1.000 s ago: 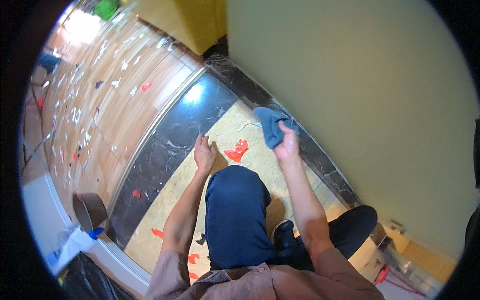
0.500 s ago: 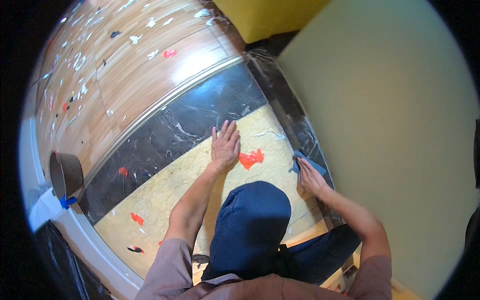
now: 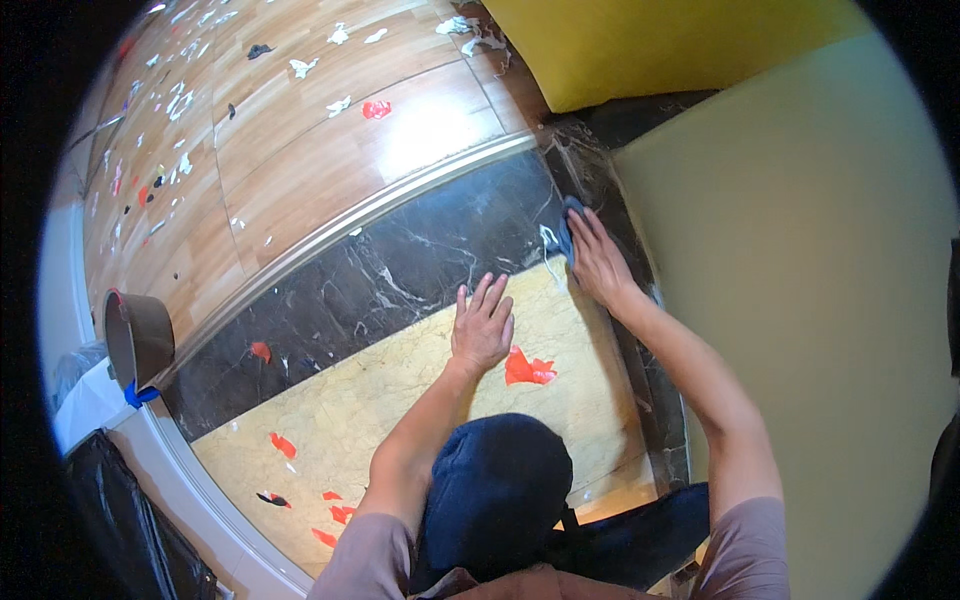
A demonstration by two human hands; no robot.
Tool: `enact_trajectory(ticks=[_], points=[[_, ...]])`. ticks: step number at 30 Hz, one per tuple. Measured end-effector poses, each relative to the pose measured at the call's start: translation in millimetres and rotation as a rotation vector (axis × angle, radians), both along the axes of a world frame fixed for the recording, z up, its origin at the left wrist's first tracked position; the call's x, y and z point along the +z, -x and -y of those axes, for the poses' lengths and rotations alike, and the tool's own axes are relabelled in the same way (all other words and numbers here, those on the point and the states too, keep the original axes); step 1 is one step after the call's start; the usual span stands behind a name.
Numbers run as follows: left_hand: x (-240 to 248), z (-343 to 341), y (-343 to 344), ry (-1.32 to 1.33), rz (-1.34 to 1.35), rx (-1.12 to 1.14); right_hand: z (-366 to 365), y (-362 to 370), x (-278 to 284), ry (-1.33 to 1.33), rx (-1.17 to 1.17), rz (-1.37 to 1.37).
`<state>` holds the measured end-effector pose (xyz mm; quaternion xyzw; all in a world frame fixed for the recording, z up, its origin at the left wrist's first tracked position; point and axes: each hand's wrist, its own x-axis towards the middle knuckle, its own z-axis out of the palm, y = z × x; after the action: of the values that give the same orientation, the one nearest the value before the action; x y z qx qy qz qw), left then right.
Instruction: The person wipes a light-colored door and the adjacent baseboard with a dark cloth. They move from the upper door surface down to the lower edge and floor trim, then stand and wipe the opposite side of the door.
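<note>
My left hand (image 3: pixel 483 328) lies flat with its fingers spread on the yellow marble floor tile (image 3: pixel 400 400), its fingertips close to the dark stone strip (image 3: pixel 440 222). Just right of it is a crumpled piece of red scrap (image 3: pixel 528 368). Farther forward on the right, my right hand (image 3: pixel 603 262) presses a blue-grey cloth (image 3: pixel 567 228) along the foot of the dark marble baseboard (image 3: pixel 597 180). Part of the cloth is hidden under my fingers. A thin white shred (image 3: pixel 549 250) lies beside the cloth.
Wood-look flooring (image 3: pixel 290 150) beyond the threshold strip is littered with white, red and black scraps. A brown bucket (image 3: pixel 137 340) stands at the left, above a black plastic bag (image 3: pixel 135 515). The pale wall (image 3: pixel 800 280) bounds the right side; a yellow panel (image 3: pixel 620 50) is at the back.
My right hand has slid the cloth forward along the baseboard, away from me. The left hand stays flat on the floor, while the whole view has shifted slightly.
</note>
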<state>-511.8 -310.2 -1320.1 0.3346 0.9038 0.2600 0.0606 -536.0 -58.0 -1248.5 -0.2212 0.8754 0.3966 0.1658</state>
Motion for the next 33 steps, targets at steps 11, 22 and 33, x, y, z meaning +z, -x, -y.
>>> enact_trajectory(ticks=[11, 22, 33], points=[[-2, 0, 3, -0.014, 0.002, -0.019, 13, 99, -11, 0.025, -0.150, -0.078], [6, 1, -1, -0.062, -0.016, -0.009, -2, -168, -4, 0.147, -0.130, 0.058], [42, -15, 39, 0.225, 0.339, -0.041, 14, -353, 84, 0.871, -1.126, 0.747]])
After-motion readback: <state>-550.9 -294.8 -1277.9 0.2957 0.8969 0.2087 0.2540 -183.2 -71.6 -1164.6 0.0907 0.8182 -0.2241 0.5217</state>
